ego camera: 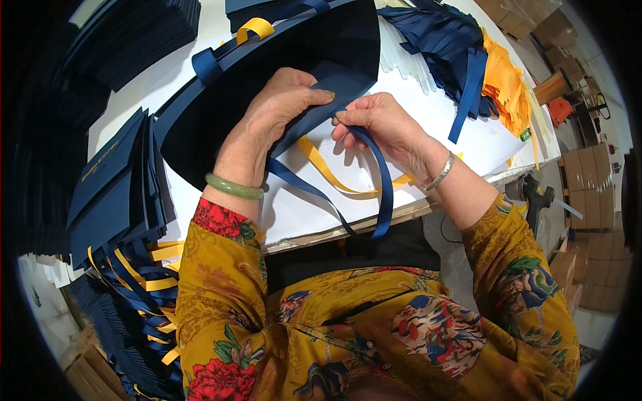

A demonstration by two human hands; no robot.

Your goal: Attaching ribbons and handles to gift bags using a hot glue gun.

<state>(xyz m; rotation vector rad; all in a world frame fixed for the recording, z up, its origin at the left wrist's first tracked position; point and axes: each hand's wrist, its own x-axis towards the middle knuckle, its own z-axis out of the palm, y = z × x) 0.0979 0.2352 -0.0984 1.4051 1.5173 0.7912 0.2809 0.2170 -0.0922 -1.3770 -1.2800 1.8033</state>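
Observation:
A large navy paper bag point(346, 37) lies tilted on the table in front of me, its dark inside facing me. My left hand point(286, 97) reaches across its opening and grips the near panel point(313, 118), with the thumb on top and the other fingers partly hidden. Beside it, my right hand point(378, 120) pinches one end of a blue ribbon point(385, 185) close to that panel's edge. The ribbon loops down past the table edge and back up to the bag. Under it curves a yellow ribbon point(323, 165). Whether the blue end passes through a hole cannot be seen.
Folded navy bags point(113, 175) stand at the left, with more stacks point(145, 40) behind. Loose blue ribbons point(441, 45) and yellow ribbons point(506, 85) are heaped at the back right, near clear plastic strips point(401, 60). A tape dispenser point(536, 200) sits by the right table edge.

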